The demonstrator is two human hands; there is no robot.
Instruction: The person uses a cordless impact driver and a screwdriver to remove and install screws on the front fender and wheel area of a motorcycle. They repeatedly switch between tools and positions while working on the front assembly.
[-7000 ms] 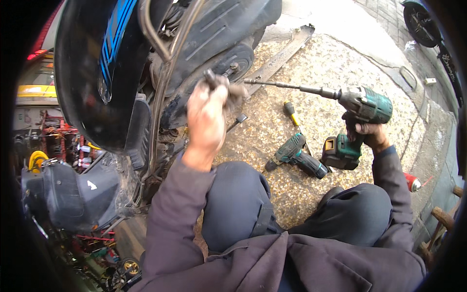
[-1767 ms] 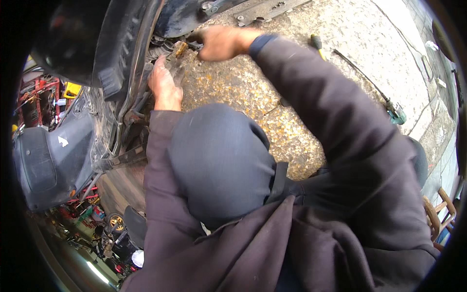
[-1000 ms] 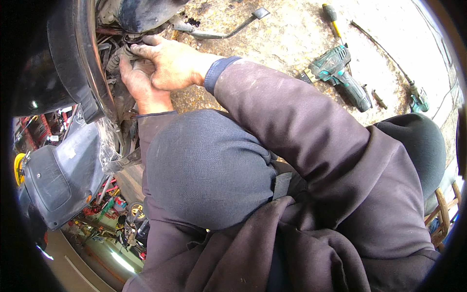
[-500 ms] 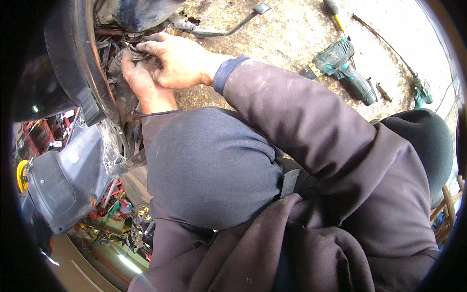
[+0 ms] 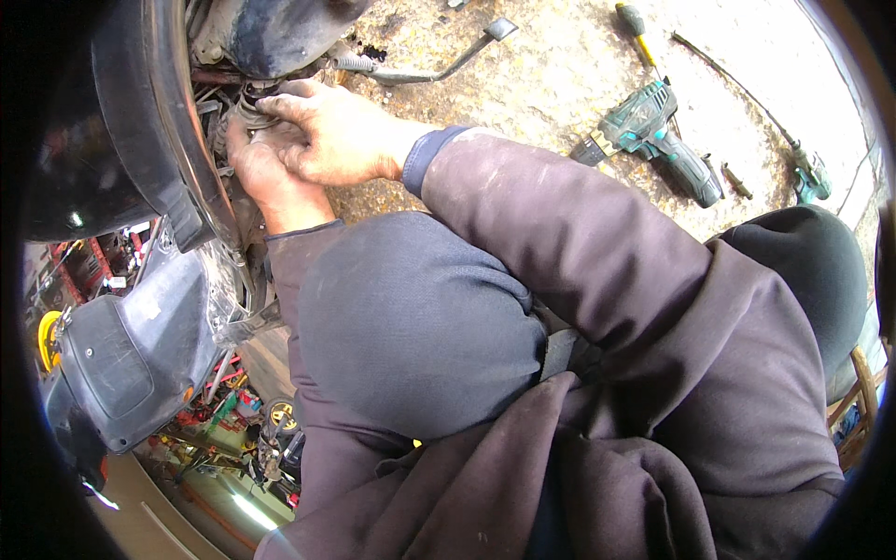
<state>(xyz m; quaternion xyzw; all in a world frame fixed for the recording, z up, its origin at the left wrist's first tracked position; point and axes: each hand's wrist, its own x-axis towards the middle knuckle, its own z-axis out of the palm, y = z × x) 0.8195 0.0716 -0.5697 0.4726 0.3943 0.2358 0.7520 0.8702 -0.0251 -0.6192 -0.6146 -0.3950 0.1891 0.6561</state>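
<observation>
My left hand (image 5: 268, 175) and my right hand (image 5: 347, 133) are together at the underside of a vehicle with black body panels (image 5: 140, 112). Both have curled fingers closed around a small, dirty, rounded grey part (image 5: 250, 114), mostly covered by the fingers, so its kind is unclear. The right hand crosses over the left, its thumb and forefinger at the part's far edge. Just beyond the fingers hangs a dusty dark rounded casing (image 5: 271, 37). A bent metal pedal lever (image 5: 429, 75) reaches out to the right of it.
On the rough floor (image 5: 523, 103) at right lie a teal and black cordless drill (image 5: 658, 140), a yellow-handled screwdriver (image 5: 637, 33), a thin dark cable (image 5: 733, 84) and another teal tool (image 5: 810, 175). A grey scooter (image 5: 131, 355) stands at left. My knee (image 5: 420, 317) is close below the hands.
The view has shifted slightly, so the vehicle sits a bit further right and lower. Both hands stay at the same part, with small finger movements.
</observation>
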